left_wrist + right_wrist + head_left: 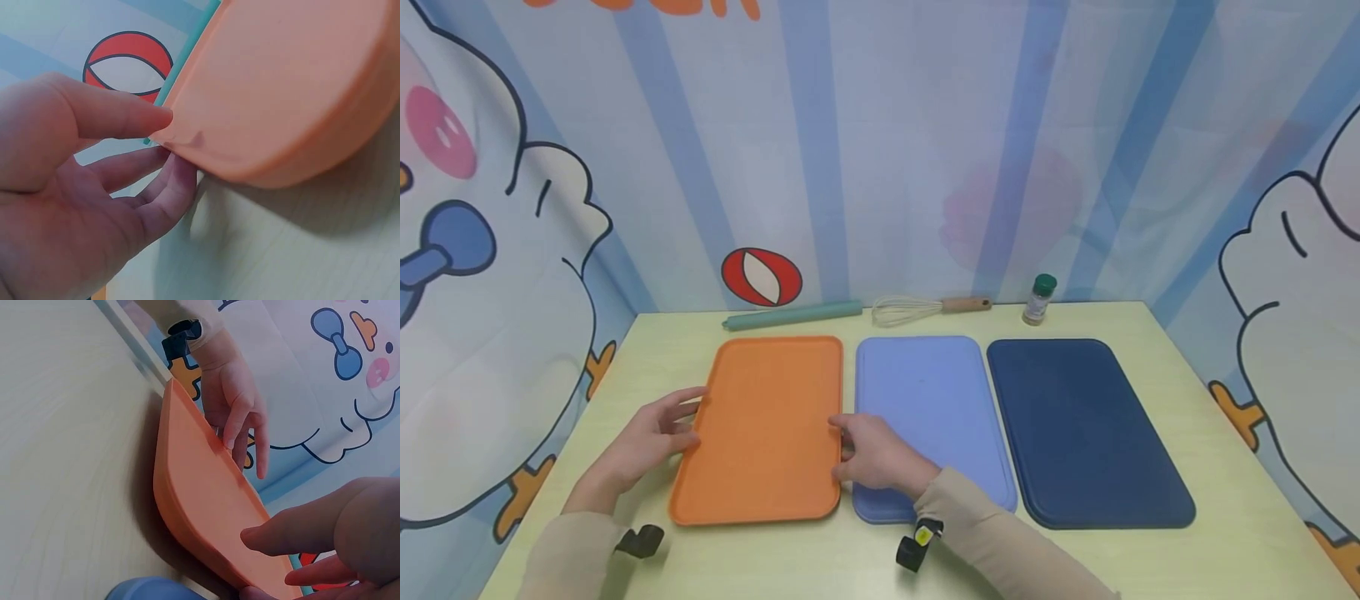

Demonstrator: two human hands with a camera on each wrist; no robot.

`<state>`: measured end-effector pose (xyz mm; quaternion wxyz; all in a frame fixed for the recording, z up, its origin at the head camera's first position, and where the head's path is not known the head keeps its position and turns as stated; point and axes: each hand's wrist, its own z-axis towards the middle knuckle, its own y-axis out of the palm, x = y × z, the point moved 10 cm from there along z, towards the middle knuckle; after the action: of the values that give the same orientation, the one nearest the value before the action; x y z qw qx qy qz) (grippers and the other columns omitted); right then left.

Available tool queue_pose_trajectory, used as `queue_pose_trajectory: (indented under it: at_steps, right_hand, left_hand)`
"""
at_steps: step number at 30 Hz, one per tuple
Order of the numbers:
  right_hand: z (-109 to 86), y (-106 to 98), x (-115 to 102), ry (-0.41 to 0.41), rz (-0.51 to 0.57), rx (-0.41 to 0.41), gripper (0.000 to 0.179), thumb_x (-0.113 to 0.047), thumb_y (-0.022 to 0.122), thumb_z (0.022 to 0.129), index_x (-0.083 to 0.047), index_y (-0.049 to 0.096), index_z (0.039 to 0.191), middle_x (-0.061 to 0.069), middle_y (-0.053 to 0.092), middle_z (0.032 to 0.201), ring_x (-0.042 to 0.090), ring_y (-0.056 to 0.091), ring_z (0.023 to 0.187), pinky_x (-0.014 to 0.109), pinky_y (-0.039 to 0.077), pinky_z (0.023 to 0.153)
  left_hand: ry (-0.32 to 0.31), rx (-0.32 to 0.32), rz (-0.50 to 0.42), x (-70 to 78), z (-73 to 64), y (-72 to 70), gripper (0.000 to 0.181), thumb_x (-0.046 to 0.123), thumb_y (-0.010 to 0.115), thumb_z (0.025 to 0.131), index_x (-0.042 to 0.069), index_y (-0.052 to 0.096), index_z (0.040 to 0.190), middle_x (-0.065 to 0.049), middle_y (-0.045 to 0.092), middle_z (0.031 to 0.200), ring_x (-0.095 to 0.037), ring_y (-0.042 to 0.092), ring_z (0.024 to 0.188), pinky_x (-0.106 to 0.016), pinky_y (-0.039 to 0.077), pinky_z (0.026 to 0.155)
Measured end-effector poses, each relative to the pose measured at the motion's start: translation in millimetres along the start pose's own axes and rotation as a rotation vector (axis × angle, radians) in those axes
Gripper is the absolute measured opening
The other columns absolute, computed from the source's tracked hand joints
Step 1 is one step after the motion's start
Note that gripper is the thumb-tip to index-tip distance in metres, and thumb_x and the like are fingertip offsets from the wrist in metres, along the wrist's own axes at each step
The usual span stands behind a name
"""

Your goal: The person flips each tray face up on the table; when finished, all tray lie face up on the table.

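Note:
An orange tray (767,425) lies lengthwise at the left of the table, held between two hands. My left hand (643,442) grips its left edge; in the left wrist view the thumb (140,117) is at the top of the rim and the other fingers are bent below it. At the opposite long edge, my right hand (878,454) holds the tray with thumb and fingers at the rim, its wrist over the periwinkle tray (925,383). A shadow shows beneath the orange tray's edge in both wrist views.
A dark blue tray (1086,433) lies at the right. Along the back edge are a green rolling pin (793,316), a whisk with a wooden handle (917,308) and a green-capped spice jar (1039,300). Behind the table hangs a printed curtain (895,167).

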<state>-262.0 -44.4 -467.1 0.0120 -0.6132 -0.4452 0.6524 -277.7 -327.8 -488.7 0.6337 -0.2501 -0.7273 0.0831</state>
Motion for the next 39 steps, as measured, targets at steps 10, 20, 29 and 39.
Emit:
queue_pose_trajectory:
  at_steps: [10, 20, 29, 39]
  right_hand:
    - [-0.5, 1.3, -2.2, 0.019, -0.055, -0.016, 0.078, -0.003, 0.084, 0.083, 0.004, 0.049, 0.152, 0.019, 0.058, 0.15, 0.026, 0.062, 0.127, 0.034, 0.052, 0.104]
    - [-0.5, 2.8, -1.8, 0.027, -0.011, -0.029, 0.081, -0.003, 0.085, 0.083, 0.004, 0.046, 0.154, 0.02, 0.055, 0.152, 0.027, 0.064, 0.125, 0.035, 0.054, 0.102]
    - [-0.7, 2.4, 1.7, 0.022, -0.013, -0.03, 0.081, -0.006, 0.085, 0.084, 0.001, 0.046, 0.155, 0.016, 0.059, 0.149, 0.021, 0.064, 0.111, 0.033, 0.052, 0.097]
    - [-5.7, 0.7, 6.6, 0.016, 0.058, -0.038, 0.085, -0.009, 0.086, 0.084, -0.005, 0.044, 0.158, 0.018, 0.055, 0.154, 0.016, 0.064, 0.093, 0.027, 0.052, 0.073]
  left_hand:
    - [-0.012, -0.007, -0.008, 0.2, -2.0, -0.8, 0.074, 0.003, 0.066, 0.099, 0.005, 0.031, 0.165, -0.035, 0.036, 0.161, -0.044, 0.06, 0.128, -0.038, 0.06, 0.093]
    - [-0.037, -0.027, -0.005, 3.8, -6.0, 0.0, 0.074, 0.006, 0.064, 0.1, 0.004, 0.028, 0.165, -0.036, 0.032, 0.162, -0.051, 0.053, 0.136, -0.048, 0.059, 0.097]
    - [-0.032, -0.031, -0.007, 0.4, -5.9, 0.3, 0.073, 0.007, 0.065, 0.102, 0.004, 0.029, 0.165, -0.036, 0.032, 0.162, -0.052, 0.051, 0.138, -0.048, 0.059, 0.098]
    - [-0.025, 0.042, 0.172, 9.7, -8.4, -0.3, 0.069, 0.018, 0.07, 0.102, 0.001, 0.037, 0.16, -0.032, 0.037, 0.161, -0.056, 0.044, 0.139, -0.064, 0.048, 0.107]
